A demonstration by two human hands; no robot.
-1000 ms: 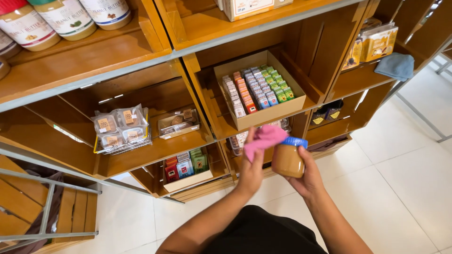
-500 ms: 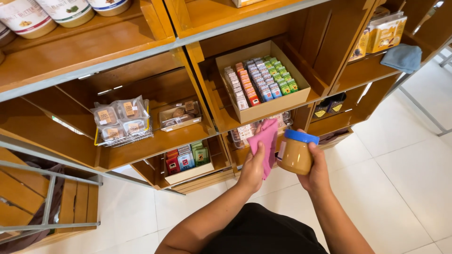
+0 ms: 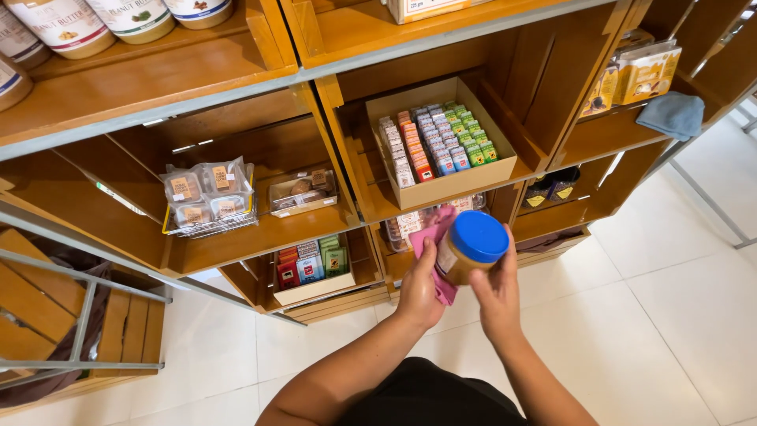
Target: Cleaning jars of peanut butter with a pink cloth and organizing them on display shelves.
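A jar with a blue lid (image 3: 471,244) and tan contents sits tilted in my right hand (image 3: 498,293), which grips it from below and behind. My left hand (image 3: 419,282) presses a pink cloth (image 3: 438,237) against the jar's left side. Both hands are held in front of a wooden shelf unit, just below a cardboard tray of small coloured packets (image 3: 435,143).
Wooden shelves (image 3: 236,79) fill the upper view, with large jars (image 3: 59,24) at top left, a wire basket of wrapped snacks (image 3: 206,199), a box of coloured packets (image 3: 311,264) low down, and a blue cloth (image 3: 672,114) at right. White tiled floor (image 3: 670,315) lies below.
The jar has tipped so its blue lid faces up toward the camera, and both hands have risen slightly with it. The pink cloth stays against the jar's side.
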